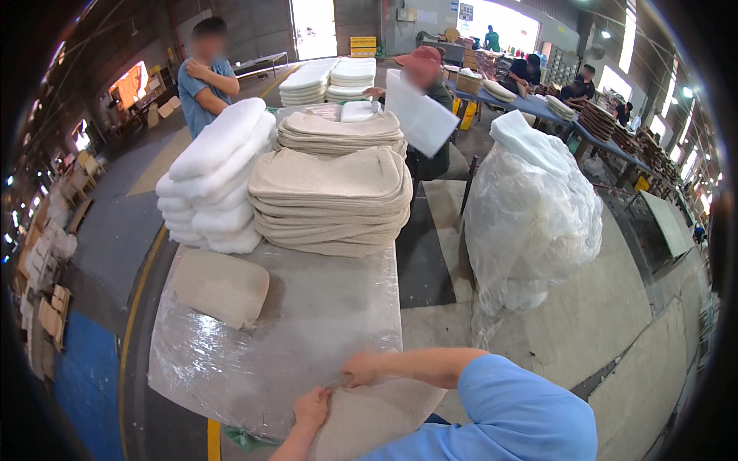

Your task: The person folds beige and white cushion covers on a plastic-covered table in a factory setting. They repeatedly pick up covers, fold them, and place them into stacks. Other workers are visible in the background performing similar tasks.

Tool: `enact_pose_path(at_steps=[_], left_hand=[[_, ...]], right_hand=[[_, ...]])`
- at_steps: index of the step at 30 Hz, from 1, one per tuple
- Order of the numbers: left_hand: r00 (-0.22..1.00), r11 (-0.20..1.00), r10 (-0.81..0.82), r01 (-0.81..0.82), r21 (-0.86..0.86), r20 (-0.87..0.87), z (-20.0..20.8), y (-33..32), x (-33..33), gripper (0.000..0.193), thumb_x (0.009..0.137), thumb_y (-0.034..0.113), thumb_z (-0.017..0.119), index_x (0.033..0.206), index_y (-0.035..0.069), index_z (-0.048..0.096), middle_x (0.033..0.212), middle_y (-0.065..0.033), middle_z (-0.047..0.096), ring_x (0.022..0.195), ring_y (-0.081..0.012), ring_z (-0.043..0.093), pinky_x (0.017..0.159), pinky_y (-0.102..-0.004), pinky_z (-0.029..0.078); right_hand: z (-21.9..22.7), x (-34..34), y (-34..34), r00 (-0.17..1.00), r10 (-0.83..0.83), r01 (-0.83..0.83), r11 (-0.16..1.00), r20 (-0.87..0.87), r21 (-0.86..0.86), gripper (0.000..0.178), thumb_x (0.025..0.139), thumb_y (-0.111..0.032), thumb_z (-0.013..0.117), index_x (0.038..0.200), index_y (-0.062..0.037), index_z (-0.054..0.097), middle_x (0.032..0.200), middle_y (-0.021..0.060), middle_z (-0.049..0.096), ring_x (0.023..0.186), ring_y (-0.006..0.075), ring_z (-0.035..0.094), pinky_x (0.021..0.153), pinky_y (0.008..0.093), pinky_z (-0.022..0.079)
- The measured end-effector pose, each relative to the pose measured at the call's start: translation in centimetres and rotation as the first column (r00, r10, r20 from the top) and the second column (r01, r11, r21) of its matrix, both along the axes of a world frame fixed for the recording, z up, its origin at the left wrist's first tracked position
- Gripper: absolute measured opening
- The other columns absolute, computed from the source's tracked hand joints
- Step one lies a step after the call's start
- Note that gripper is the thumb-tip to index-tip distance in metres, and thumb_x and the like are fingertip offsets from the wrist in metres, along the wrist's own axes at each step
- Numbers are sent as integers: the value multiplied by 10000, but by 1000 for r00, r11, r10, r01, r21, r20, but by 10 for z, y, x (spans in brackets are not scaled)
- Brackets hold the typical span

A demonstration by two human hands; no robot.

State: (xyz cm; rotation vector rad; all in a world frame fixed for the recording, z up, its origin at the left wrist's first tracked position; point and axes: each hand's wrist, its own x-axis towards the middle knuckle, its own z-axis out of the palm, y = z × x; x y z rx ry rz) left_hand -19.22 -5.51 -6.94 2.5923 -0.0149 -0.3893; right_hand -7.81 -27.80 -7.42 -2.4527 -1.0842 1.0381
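A beige fabric cushion cover (377, 411) lies at the near edge of the plastic-wrapped table (307, 307), partly hidden by my right arm. My left hand (311, 407) is closed on its far left edge. Just beyond, my right hand (360, 369) pinches the same edge, the fingers close together. Whether anything small is between the fingertips cannot be made out. A single beige cushion (223, 289) lies flat on the table's left side. Toward the far end stands a stack of folded beige covers (327, 200), with white padding pieces (219, 169) piled against its left side.
A big clear plastic bag of white padding (530, 223) stands to the right of the table. A person in a red cap (423, 77) holds a white sheet (419, 115) beyond the stacks. Another person in blue (204, 81) stands at the far left. More white pads (307, 81) lie behind.
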Motion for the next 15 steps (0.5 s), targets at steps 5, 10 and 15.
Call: enact_pose_path(at_steps=[5, 10, 15], left_hand=[[993, 997, -6, -2, 73, 120, -17, 5, 6, 403, 1087, 431, 540, 911, 91, 665, 822, -215, 725, 805, -483, 702, 730, -592, 527], [990, 991, 37, -54, 121, 133, -34, 3, 14, 407, 1087, 439, 536, 891, 102, 654, 810, -193, 731, 785, -475, 706, 708, -590, 531], [1000, 995, 13, -13, 104, 9, -33, 9, 19, 381, 1068, 456, 562, 982, 111, 702, 924, -211, 749, 900, -467, 716, 782, -588, 538]], right_hand=[[-16, -18, 4, 996, -57, 52, 996, 65, 72, 290, 1065, -371, 612, 1217, -124, 624, 1119, 158, 717, 1113, 399, 705, 853, 537, 563], [-22, -16, 0, 986, -93, 65, 977, 135, 203, 237, 1081, -347, 575, 1171, -130, 605, 1128, 134, 697, 1086, 380, 716, 809, 521, 582], [-25, -9, 1, 990, -65, 41, 980, 123, 195, 296, 1062, -368, 612, 1253, -142, 599, 1184, 151, 685, 1121, 394, 705, 862, 528, 580]])
